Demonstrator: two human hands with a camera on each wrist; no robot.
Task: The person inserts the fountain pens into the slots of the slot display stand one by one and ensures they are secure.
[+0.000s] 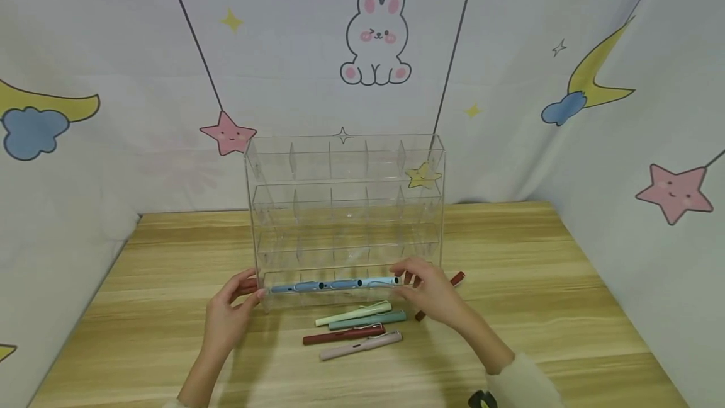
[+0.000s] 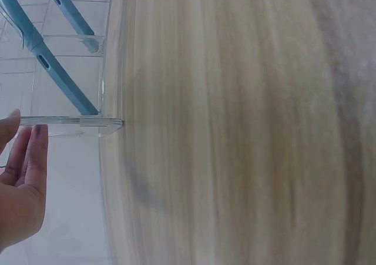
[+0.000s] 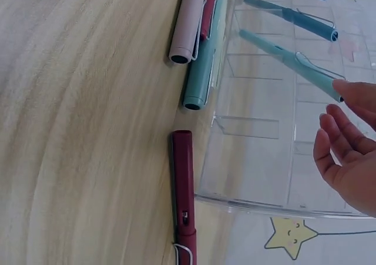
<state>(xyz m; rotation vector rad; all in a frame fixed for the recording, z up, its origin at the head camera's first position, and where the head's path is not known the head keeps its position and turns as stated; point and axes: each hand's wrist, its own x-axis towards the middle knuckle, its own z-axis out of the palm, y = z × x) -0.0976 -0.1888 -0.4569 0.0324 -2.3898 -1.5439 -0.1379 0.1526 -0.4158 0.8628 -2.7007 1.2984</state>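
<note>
A clear acrylic rack of tiered compartments stands on the table. My left hand pinches its left side wall near the bottom, thumb in front and fingers behind, as the left wrist view shows. Along the lowest tier lie two blue pens and a light blue pen, end to end in the head view. At the cap end of the light blue pen is my right hand. In the right wrist view its thumb touches that end, while the other fingers are spread apart from it.
In front of the rack lie a pale green pen, a teal pen, a dark red pen and a pinkish pen. Another dark red pen lies beside the rack's right end, partly behind my right hand in the head view.
</note>
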